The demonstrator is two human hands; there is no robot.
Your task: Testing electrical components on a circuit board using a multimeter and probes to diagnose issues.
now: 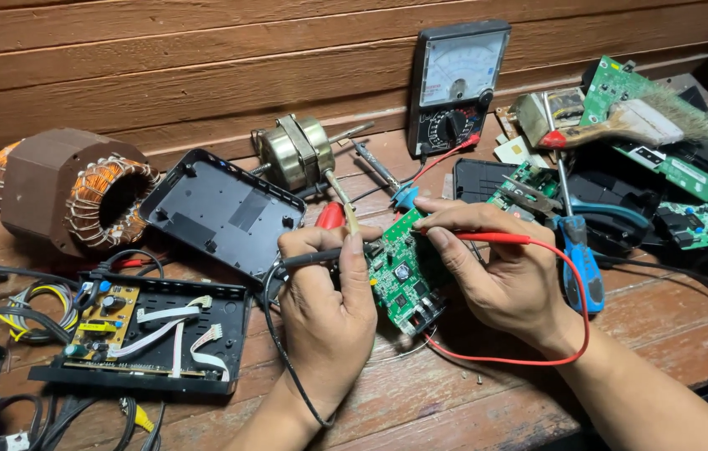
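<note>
The person works at a wooden desk (pixel 421 401) with both hands over a small green circuit board (pixel 400 276), which stands tilted on its edge near the middle of the desk, between the 2 hands.

The left hand (pixel 329 301) has its grip clenched around a black test probe (pixel 321 257), thumb on top, with the tip pointing at the board's left side; the probe's black lead (pixel 283 351) loops down past the wrist. The right hand (pixel 488 276) pinches a red test probe (pixel 488 237) between thumb and forefinger, its front end at the board's upper edge. Its red lead (pixel 575 292) curves round the wrist and back under the board.

Behind the board an analogue meter (pixel 457 88) leans against the plank wall (pixel 204 58). Just left of it lies a brass-coloured small motor (pixel 294 152) with its shaft pointing right. A black plastic cover (pixel 220 210) lies open-side up left of the hands, and in front of it a black tray-like casing (pixel 233 334) holds a yellow circuit board (pixel 103 321) and white ribbon wires. At far left lies a brown stator with copper windings (pixel 70 190).

To the right of the right hand a blue-handled screwdriver (pixel 579 267) lies on the desk, touching nothing of the hand that can be told. Further right, 1 paintbrush (pixel 629 125) rests on a heap of green boards (pixel 688 175).
</note>
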